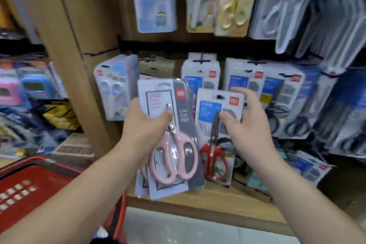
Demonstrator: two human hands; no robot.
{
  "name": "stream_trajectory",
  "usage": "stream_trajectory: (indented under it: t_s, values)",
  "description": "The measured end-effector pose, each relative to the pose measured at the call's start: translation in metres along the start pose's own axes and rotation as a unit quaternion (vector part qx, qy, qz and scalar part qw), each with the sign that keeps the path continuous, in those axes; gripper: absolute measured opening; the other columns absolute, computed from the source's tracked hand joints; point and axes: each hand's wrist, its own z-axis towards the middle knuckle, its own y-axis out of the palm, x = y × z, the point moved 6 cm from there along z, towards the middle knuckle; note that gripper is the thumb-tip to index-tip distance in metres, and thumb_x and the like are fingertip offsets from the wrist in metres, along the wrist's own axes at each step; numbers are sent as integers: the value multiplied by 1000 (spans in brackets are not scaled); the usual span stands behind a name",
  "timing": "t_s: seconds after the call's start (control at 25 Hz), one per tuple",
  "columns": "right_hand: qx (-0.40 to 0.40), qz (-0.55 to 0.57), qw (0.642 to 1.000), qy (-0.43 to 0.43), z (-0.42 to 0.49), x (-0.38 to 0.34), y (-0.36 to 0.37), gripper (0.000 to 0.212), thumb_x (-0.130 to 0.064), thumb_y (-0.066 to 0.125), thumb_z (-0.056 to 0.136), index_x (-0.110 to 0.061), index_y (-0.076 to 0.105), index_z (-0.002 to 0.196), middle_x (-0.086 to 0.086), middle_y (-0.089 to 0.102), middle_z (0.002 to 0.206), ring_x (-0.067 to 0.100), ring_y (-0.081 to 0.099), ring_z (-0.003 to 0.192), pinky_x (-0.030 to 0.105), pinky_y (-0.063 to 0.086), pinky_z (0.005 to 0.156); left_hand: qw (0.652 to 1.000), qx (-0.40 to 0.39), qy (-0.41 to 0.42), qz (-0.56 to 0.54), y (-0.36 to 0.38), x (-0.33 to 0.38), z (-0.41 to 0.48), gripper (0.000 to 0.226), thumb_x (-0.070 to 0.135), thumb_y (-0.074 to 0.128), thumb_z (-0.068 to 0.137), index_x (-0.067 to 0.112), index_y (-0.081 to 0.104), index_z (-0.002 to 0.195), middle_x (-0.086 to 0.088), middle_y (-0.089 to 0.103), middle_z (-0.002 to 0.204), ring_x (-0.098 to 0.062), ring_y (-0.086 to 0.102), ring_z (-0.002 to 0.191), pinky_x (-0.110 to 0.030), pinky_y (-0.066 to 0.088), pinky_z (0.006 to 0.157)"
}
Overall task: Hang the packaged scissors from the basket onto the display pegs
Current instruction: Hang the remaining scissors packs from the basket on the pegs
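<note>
Forearms fill the near field; below the left forearm a red basket (29,182) is seen, its contents not readable. A stack of carded packs, fronted by the pink-handled scissors pack (170,140), is gripped in the left hand (144,123), thumb across the card face. The right hand (247,123) is held partly open, fingers spread, against the edge of the red-handled scissors pack (214,136); whether that pack is pinched or only steadied cannot be told.

Risk, as judged: several cards are held in one grip, so the rear ones could slide out and drop. The hang slot at each card top is narrow, and a peg (202,59) above the right hand already carries stock, so a missed slot is plausible.

Appearance: grey-and-white card, clear blister, red brand square at upper right.
</note>
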Motion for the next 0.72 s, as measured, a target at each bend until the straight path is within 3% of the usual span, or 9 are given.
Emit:
stream_trajectory:
  t_s: [0.08, 0.16, 0.24, 0.32, 0.44, 0.56, 0.64, 0.72]
  values:
    - [7, 9, 1000, 16, 0, 15, -12, 50, -6, 64, 99, -43, 54, 130, -8, 69, 121, 14, 71, 90, 35, 63, 75, 999, -25, -2, 21, 20, -6, -6, 40, 16, 84, 86, 22, 69, 123, 7, 80, 109, -10, 77, 99, -43, 62, 94]
    - [19, 11, 999, 22, 6, 22, -17, 49, -6, 67, 99, -41, 54, 131, -9, 71, 119, 9, 73, 93, 30, 64, 72, 999, -23, 1, 37, 19, -10, -11, 34, 11, 81, 89, 29, 70, 116, 11, 80, 103, -4, 76, 93, -34, 62, 88]
    - [16, 39, 998, 38, 12, 23, -13, 50, -8, 70, 99, -42, 52, 131, -8, 75, 114, 9, 76, 96, 32, 65, 73, 999, -3, -15, 29, 4, -15, -17, 31, 7, 79, 91, 32, 72, 107, 16, 80, 97, -2, 76, 88, -28, 60, 81]
    - [8, 70, 996, 53, 15, 24, -5, 52, -9, 69, 100, -42, 52, 136, -7, 78, 110, 10, 77, 96, 33, 65, 74, 999, 4, -37, 14, -10, -23, -22, 30, 5, 77, 92, 29, 74, 111, 15, 81, 97, -4, 77, 87, -30, 60, 80]
    - [-8, 66, 997, 48, 15, 22, 10, 56, -11, 67, 102, -42, 49, 145, -9, 74, 125, 8, 75, 107, 38, 65, 84, 999, 17, -43, 19, -22, -28, -25, 31, 5, 78, 91, 27, 74, 112, 15, 81, 97, -3, 77, 87, -32, 59, 82]
    - [-4, 67, 997, 35, 20, 20, 20, 59, -13, 67, 102, -42, 46, 149, -8, 71, 132, 10, 73, 111, 42, 65, 87, 999, 19, -20, 28, -28, -23, -29, 33, 9, 80, 90, 29, 69, 114, 22, 78, 96, 4, 74, 86, -20, 53, 74]
    - [25, 55, 998, 13, 27, 12, 24, 61, -18, 68, 102, -45, 44, 151, -11, 73, 123, 6, 74, 103, 37, 64, 86, 999, 26, -13, 29, -31, -20, -31, 37, 15, 82, 89, 32, 65, 117, 23, 77, 98, 6, 72, 86, -21, 53, 75]
    - [52, 54, 997, -4, 36, 3, 28, 63, -19, 67, 102, -44, 42, 154, -21, 70, 87, -3, 65, 70, 18, 55, 70, 999, 29, -12, 20, -33, -20, -30, 40, 18, 83, 88, 35, 64, 118, 23, 76, 99, 5, 72, 88, -28, 56, 80]
